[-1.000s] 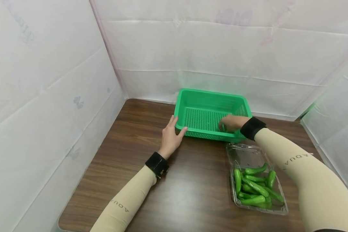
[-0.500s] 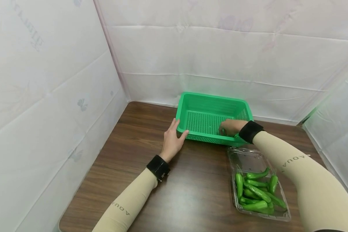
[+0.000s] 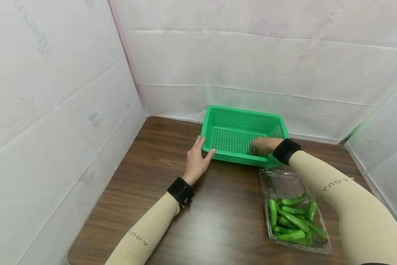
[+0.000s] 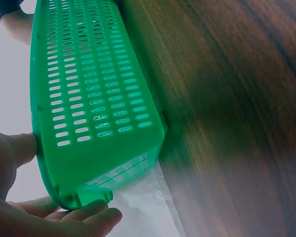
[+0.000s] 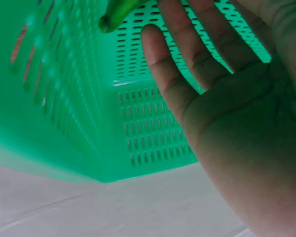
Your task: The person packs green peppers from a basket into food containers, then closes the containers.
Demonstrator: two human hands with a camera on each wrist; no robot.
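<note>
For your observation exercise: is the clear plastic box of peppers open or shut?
Open. The clear box has its lid laid back flat on the table, and the green peppers lie uncovered.

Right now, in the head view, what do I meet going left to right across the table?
Left hand at the basket corner → green basket → right hand inside it → clear tray of green peppers.
</note>
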